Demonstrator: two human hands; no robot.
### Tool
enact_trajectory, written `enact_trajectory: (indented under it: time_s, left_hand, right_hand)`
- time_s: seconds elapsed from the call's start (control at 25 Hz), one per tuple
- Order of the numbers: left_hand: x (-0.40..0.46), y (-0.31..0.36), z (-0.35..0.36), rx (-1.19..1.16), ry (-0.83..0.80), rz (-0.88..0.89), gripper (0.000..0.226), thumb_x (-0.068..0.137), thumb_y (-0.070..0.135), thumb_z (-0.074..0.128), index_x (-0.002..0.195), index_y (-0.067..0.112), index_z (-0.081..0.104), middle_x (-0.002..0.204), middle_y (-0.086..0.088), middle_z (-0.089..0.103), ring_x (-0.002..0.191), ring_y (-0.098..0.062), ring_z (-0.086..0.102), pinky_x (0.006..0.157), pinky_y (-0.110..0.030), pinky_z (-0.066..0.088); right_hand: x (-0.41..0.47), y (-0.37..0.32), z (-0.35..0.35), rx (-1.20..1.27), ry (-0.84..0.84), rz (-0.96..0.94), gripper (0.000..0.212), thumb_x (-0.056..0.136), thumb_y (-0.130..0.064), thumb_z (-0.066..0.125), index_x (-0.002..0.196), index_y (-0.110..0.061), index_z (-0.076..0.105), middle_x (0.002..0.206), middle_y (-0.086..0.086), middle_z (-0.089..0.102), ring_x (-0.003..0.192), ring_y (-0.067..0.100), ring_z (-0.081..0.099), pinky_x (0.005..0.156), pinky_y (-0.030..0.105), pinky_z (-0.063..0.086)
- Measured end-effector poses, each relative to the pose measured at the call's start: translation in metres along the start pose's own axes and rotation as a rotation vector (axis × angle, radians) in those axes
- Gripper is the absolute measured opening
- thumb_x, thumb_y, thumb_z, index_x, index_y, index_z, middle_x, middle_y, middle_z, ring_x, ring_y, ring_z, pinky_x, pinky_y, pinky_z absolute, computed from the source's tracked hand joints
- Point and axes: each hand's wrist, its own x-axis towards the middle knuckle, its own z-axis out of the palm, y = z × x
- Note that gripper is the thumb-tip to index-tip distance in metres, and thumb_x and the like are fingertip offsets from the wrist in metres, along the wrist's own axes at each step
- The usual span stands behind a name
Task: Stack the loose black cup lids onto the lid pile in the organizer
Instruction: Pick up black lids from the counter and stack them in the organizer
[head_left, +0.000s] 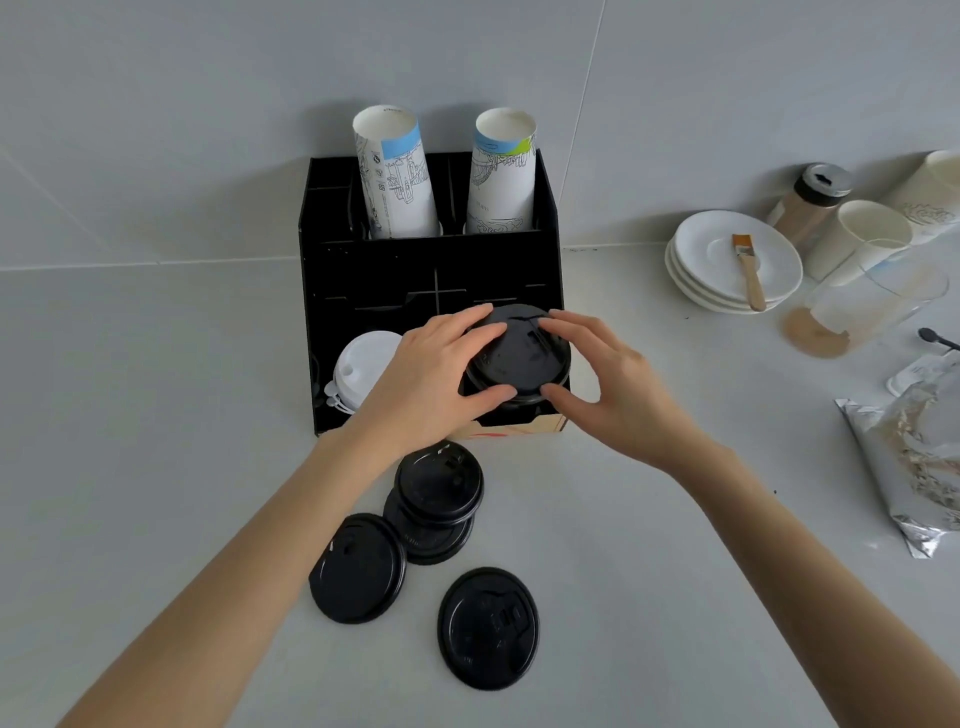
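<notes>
Viewing from the head camera, the only view supplied, both hands meet over the front right compartment of the black organizer (332, 291). The left hand (431, 374) and the right hand (618, 384) bracket a black lid (522, 348) that sits on top of the lid pile (506, 400) in that compartment; each hand is curled around the lid's rim, fingers at the far edge and thumbs at the near edge, so the lid is gripped from both sides. Whether it is fully seated on the pile cannot be determined. A stack of white lids (358, 369) occupies the neighbouring compartment to the left, partly hidden by the left hand. Loose lids remain on the counter (156, 415), nearer the person than the organizer: a stack of two (436, 499) just in front of the organizer, a single lid (358, 569) touching that stack on its left, and another single lid (488, 626) lying apart, nearest the camera. The governing relation is that all remaining lids lie below and behind the hands, toward the person; the stacked pair lies under the left forearm, so the left hand appears nearer to it, while the near single lid sits roughly between both arms. Being round, the lids present no long axis. Judgement: task partly complete, with about four lids outstanding.
</notes>
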Motion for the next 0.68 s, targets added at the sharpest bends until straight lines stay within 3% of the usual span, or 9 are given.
enact_trajectory:
  time_s: [0.16,0.24,0.36,0.68]
  left_hand:
    - [0.016,-0.009,0.001,-0.012,0.006,-0.005,0.062,0.075,0.040,0.058,0.127,0.012,0.041,0.142,-0.011,0.038,0.131,-0.028,0.034,0.107,-0.045,0.026]
    - [0.023,-0.013,0.005,-0.036,0.006,-0.021,0.060,0.077,0.035,0.063,0.128,0.012,0.041,0.142,-0.010,0.038,0.131,-0.027,0.034,0.108,-0.043,0.025]
    - [0.028,-0.020,0.012,-0.043,-0.005,-0.027,0.063,0.073,0.041,0.055,0.127,0.012,0.042,0.141,-0.011,0.040,0.129,-0.027,0.036,0.107,-0.045,0.027]
    - [0.027,-0.032,0.027,-0.014,-0.042,-0.035,0.060,0.079,0.027,0.062,0.130,0.011,0.036,0.144,-0.009,0.035,0.131,-0.025,0.032,0.107,-0.041,0.026]
  right_hand:
    - [0.018,0.006,0.001,0.015,-0.004,0.025,0.051,0.082,-0.012,0.060,0.129,-0.015,0.040,0.139,0.007,0.041,0.124,0.019,0.041,0.086,-0.010,0.018]
    - [0.025,0.010,0.003,0.017,-0.017,0.041,0.051,0.082,-0.013,0.059,0.129,-0.015,0.040,0.139,0.007,0.041,0.125,0.021,0.040,0.095,0.003,0.023]
    - [0.031,0.016,0.009,0.012,-0.047,0.080,0.051,0.082,-0.014,0.059,0.129,-0.017,0.039,0.140,0.008,0.039,0.127,0.024,0.038,0.101,0.023,0.026]
    - [0.032,0.025,0.026,0.013,-0.063,0.116,0.052,0.082,-0.015,0.060,0.129,-0.016,0.040,0.140,0.009,0.039,0.127,0.026,0.036,0.101,0.024,0.025]
